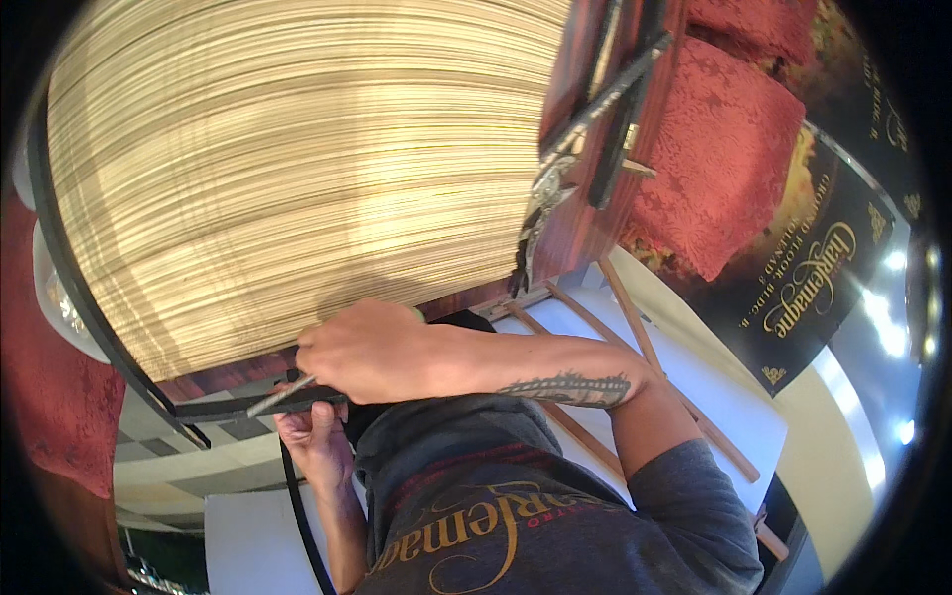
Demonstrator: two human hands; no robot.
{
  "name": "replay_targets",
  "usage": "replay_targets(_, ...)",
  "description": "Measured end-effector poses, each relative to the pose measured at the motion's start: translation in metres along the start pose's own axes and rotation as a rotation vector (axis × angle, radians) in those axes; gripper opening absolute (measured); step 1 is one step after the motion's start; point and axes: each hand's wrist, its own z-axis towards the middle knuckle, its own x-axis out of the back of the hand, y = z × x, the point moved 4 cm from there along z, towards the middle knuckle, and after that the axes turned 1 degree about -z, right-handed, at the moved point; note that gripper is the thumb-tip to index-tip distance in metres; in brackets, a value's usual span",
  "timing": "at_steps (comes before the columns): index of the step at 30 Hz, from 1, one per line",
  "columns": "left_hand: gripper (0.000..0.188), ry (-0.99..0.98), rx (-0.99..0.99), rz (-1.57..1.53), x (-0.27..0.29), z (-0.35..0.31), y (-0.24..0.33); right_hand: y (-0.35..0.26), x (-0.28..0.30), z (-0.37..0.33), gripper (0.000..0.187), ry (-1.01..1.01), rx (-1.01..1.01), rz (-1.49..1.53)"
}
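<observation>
A huge book-like block [297, 178] with cream, page-like layers fills the upper left. My right hand [365, 347] is closed around a slim grey stick-like tool [281, 395], whose end points left and down over the black edge strip [218, 407] at the block's near side. Just below, my left hand [315, 436] pinches that strip, thumb on the near side and the other fingers partly hidden. My right forearm crosses in front of the block. What the tool's tip touches is too small to make out.
Ornate dark metalwork [540, 218] sits at the block's right corner. Red patterned cushions [719, 159] and a black banner [803, 268] are at right. Wooden bars [645, 337] lie over a white surface [724, 416]. Red fabric [69, 416] hangs at left.
</observation>
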Motion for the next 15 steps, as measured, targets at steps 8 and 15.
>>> replay_targets(8,0.040,-0.065,-0.035,0.025,-0.013,-0.010,0.014,0.016,0.006,0.006,0.026,-0.037,-0.013,0.211)
replay_targets(15,0.035,-0.176,-0.191,0.077,-0.028,-0.041,0.025,-0.006,0.051,-0.066,0.033,0.487,0.025,0.376)
